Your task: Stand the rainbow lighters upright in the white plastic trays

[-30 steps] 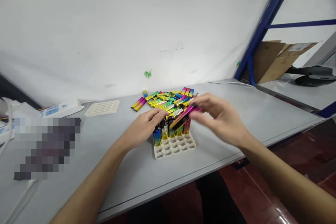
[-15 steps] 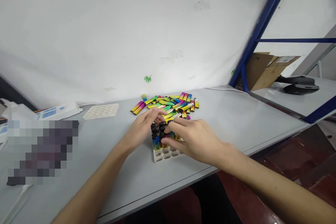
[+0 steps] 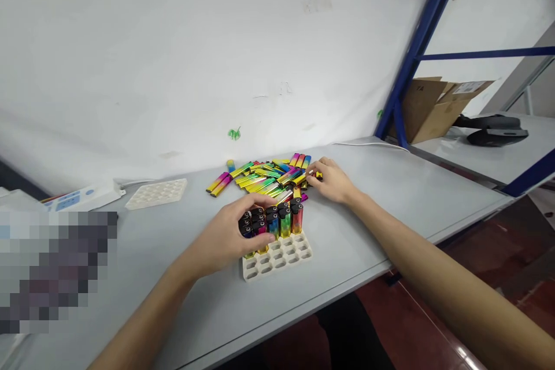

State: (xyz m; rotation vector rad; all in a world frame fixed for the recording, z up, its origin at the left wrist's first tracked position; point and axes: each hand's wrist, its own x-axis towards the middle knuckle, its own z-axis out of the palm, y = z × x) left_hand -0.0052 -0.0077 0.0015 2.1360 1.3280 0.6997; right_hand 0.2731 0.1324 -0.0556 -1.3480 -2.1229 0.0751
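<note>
On the bench [image 3: 338, 243], standing lighters [image 3: 285, 222] sit in the white tray [image 3: 277, 269], long axes vertical, black tops up; leftmost ones are between your left grip's [image 3: 229, 234] thumb and fingers. Your right grip [image 3: 332, 182] is at the right edge of the loose lighters [image 3: 264, 176], lying flat, mostly slanting. Can't tell if either's clamped.

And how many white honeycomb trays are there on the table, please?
2. The front tray holds upright lighters at the left hand; the rear tray lies farther back on the left, near the wall. Others may be hidden from view.
</note>
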